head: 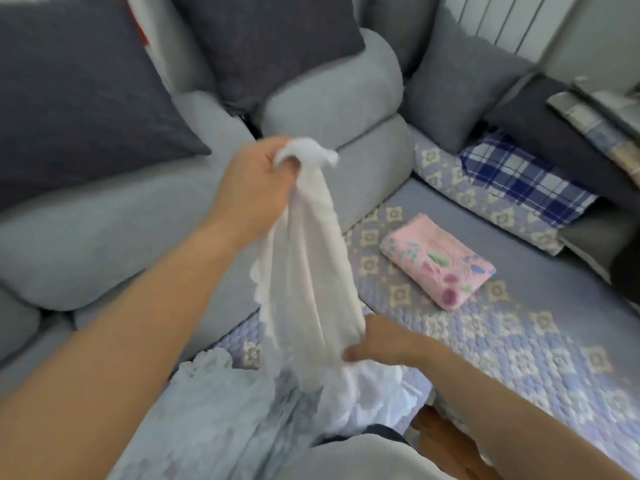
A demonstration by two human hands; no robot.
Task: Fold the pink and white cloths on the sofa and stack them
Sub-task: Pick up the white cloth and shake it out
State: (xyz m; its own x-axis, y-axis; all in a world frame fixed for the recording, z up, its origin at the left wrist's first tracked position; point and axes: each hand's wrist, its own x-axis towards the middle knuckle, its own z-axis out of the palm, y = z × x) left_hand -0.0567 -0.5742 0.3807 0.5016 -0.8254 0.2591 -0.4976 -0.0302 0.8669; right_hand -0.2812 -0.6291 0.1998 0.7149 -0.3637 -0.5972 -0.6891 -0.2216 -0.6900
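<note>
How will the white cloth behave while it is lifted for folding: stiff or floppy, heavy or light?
Probably very floppy: the white cloth hangs in a limp, bunched rope from the left hand, its lower end pooled near the right hand. It looks thin and light, with a scalloped edge. It will likely need spreading flat on the sofa cover before it holds a fold.

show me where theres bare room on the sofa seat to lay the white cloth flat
Free: the quilted seat cover between the folded pink cloth and the front edge. Crowded: the near end, under the white cloth, and the back by the plaid pillow.
</note>
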